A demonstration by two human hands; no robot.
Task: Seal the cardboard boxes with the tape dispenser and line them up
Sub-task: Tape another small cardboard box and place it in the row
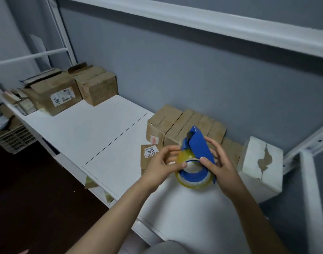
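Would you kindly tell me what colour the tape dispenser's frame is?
Blue, holding a yellowish clear roll; the tape dispenser shows plainly in the head view.

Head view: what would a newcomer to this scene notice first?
First, the blue tape dispenser with its yellowish roll, held by the left hand and the right hand in the middle foreground. Behind it a row of cardboard boxes stands against the grey wall, with a white torn box to the right.

A white shelf [94, 132] runs along a grey wall [175, 66]; a beige slatted crate [14, 138] sits at the left, beside the dark floor [28, 198].
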